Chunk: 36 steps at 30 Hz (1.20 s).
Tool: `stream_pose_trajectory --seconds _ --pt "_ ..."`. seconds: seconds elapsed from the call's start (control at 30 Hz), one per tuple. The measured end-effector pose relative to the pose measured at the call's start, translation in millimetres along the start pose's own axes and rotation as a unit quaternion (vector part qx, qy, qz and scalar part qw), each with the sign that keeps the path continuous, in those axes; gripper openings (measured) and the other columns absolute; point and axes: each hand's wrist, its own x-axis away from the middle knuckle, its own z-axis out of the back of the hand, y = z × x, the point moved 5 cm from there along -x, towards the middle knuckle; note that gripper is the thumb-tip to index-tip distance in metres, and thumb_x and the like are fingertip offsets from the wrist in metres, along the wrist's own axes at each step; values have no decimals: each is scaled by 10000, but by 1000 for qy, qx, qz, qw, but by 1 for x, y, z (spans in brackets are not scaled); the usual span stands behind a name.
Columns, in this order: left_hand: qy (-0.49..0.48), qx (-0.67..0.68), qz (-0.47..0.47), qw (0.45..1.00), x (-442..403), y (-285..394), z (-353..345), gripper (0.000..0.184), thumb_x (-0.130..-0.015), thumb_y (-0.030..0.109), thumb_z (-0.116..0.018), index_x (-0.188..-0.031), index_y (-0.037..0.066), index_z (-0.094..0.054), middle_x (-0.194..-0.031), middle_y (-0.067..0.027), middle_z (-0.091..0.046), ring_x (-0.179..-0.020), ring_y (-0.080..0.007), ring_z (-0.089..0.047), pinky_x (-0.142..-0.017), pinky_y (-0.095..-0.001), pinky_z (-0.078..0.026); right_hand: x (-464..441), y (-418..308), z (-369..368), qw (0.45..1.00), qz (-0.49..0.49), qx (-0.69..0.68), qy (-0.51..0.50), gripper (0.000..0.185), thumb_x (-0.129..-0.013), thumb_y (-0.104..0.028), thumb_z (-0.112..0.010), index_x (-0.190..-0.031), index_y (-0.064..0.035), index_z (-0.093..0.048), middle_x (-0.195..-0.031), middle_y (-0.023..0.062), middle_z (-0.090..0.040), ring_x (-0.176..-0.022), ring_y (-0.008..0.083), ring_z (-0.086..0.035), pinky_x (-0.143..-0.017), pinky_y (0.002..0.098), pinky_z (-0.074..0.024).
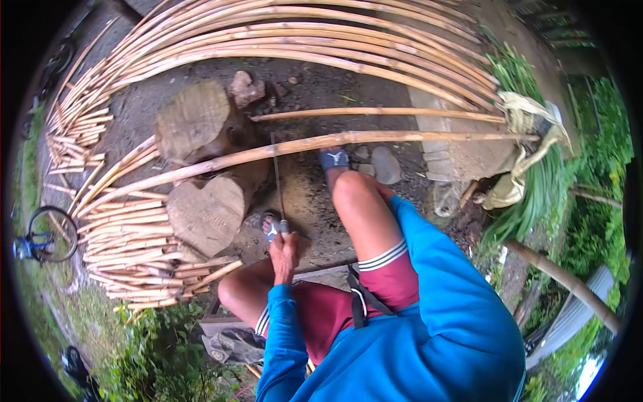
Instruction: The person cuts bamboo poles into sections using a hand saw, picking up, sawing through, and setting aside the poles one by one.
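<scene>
A long bamboo pole [315, 142] rests across the notched wooden stump [206, 213] and runs off to the right. My left hand [284, 252] is closed round the grey handle of a saw [277, 184]. Its thin blade, seen nearly edge-on, points away from me and crosses the pole just right of the stump. The teeth are too small to make out. My right hand [384, 190] is by my right knee, mostly hidden behind it, so its fingers do not show.
Many long bamboo poles [301, 43] lie in a curved-looking row at the back. Cut bamboo pieces [130, 248] are piled at left. A second stump [192, 120] stands beyond the pole. Pale cloth [526, 117] and green leaves [529, 194] lie at right, near a stone [385, 165].
</scene>
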Motion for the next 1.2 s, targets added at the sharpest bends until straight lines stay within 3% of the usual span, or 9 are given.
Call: stream_pose_trajectory --seconds 0.37,0.53,0.67,0.77,0.87,0.97,1.0,1.07,1.2 --pt "49 -85 -102 990 6 12 4 361 -832 331 -607 -848 -28 -568 -706 -230 -582 -677 -391 -577 -631 -473 -434 20 -14 -5 996 -44 77 -15 366 -993 -240 -495 -1310 -71 -563 -1296 64 -599 -1167 194 -556 -991 349 -429" --pt "48 -139 -102 984 4 -1 3 337 -820 333 -590 -880 1 -584 -714 -132 -611 -668 -233 -589 -633 -391 -466 20 -22 -8 993 -49 103 -28 357 -994 -222 -489 -1303 -62 -566 -1299 64 -597 -1173 195 -552 -997 351 -423" --pt "28 -90 -91 991 15 8 2 313 -809 317 -584 -878 12 -577 -719 -129 -615 -679 -233 -595 -644 -392 -471 20 -27 -7 990 -50 122 -38 350 -995 -208 -483 -1298 -54 -569 -1301 64 -595 -1177 197 -549 -1002 352 -418" --pt "26 -67 -88 994 24 15 1 310 -802 295 -557 -886 0 -604 -769 -238 -584 -735 -407 -570 -675 -479 -438 20 -34 -6 988 -48 142 -47 346 -996 -197 -479 -1294 -49 -572 -1302 64 -594 -1181 198 -546 -1006 352 -414" --pt "46 -114 -125 984 24 15 0 303 -817 308 -580 -891 14 -568 -747 -160 -627 -705 -260 -614 -668 -401 -483 21 -47 -9 975 -20 211 -71 341 -996 -187 -475 -1289 -43 -574 -1304 65 -593 -1184 199 -543 -1010 353 -411" --pt "72 -78 -154 982 34 33 -3 296 -834 266 -599 -997 20 -577 -762 -161 -615 -722 -265 -596 -687 -400 -482 30 -85 -10 877 114 453 -116 337 -997 -176 -471 -1285 -38 -576 -1305 65 -592 -1188 200 -541 -1013 354 -407" --pt "75 -75 -169 980 37 43 -4 264 -835 229 -589 -996 20 -576 -786 -175 -618 -745 -302 -615 -702 -407 -484 31 -100 -10 761 288 574 -91 290 -979 -170 -487 -1179 -11 -623 -1158 79 -658 -1054 245 -606 -938 365 -450" --pt "68 -72 -183 978 38 50 -8 244 -841 187 -572 -1023 24 -566 -823 -182 -628 -778 -326 -637 -732 -409 -491 32 -124 -21 980 77 181 12 210 -930 -272 -586 -866 -72 -582 -709 31 -546 -652 138 -532 -615 294 -426" --pt "32 -83 -179 980 26 45 -23 250 -893 249 -584 -1059 63 -577 -781 -80 -616 -700 -185 -608 -655 -330 -480 24 -181 -84 925 149 348 -16 278 -929 -342 -593 -796 -103 -543 -679 -34 -479 -603 61 -450 -547 231 -361"
